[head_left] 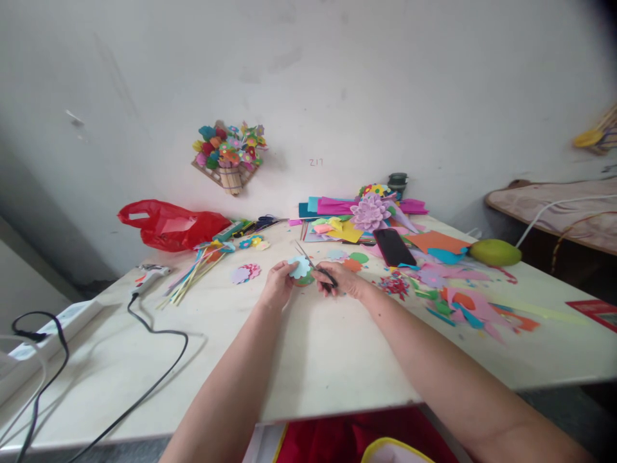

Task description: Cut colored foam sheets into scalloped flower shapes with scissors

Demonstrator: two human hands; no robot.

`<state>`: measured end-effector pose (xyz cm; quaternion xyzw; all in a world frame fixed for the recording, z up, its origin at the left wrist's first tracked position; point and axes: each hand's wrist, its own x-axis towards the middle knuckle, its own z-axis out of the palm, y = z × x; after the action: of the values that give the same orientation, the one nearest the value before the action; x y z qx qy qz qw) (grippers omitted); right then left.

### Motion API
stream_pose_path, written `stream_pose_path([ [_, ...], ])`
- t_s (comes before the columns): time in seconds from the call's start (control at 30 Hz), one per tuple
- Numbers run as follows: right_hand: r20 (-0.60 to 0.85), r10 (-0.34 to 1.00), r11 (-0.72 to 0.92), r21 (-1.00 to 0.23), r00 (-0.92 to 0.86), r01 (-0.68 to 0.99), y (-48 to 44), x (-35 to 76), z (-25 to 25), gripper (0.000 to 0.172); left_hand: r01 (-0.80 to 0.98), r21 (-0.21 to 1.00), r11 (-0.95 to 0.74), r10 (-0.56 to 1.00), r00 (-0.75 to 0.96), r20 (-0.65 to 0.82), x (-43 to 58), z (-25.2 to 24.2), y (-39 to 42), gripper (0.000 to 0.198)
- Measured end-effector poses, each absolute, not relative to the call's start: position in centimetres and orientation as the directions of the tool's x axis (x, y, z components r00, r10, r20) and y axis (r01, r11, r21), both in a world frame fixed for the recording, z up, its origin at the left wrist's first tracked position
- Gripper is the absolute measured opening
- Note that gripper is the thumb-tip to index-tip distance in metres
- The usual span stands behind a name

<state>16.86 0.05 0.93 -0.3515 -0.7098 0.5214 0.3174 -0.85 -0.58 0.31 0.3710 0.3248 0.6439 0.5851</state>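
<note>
Pinched in my left hand (278,283) is a light blue flower cutout (299,266) with a scalloped edge. My right hand (339,279) is closed around the black handles of a pair of scissors (308,257), whose blades point up and left beside the cutout. Under the hands lies a green cutout (304,279), partly covered. Left of them rest pale purple and pink patterned flower cutouts (247,274). Just beyond my right hand are round pieces, one of them an orange circle (353,264).
A glue gun (153,278) with a black cord and a power strip (62,325) lie at left. Behind are thin sticks (193,276) and a red plastic bag (173,225). At right are a phone (394,247), colored scraps (472,308) and a green mango-like fruit (495,252).
</note>
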Motion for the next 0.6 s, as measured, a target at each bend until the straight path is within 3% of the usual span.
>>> stream_pose_path([
  [0.6, 0.074, 0.857, 0.193, -0.964, -0.51, 0.184, -0.16, 16.5, 1.06, 0.036, -0.534, 0.836, -0.126, 0.99, -0.117, 0.075, -0.28, 0.55, -0.68, 0.029],
])
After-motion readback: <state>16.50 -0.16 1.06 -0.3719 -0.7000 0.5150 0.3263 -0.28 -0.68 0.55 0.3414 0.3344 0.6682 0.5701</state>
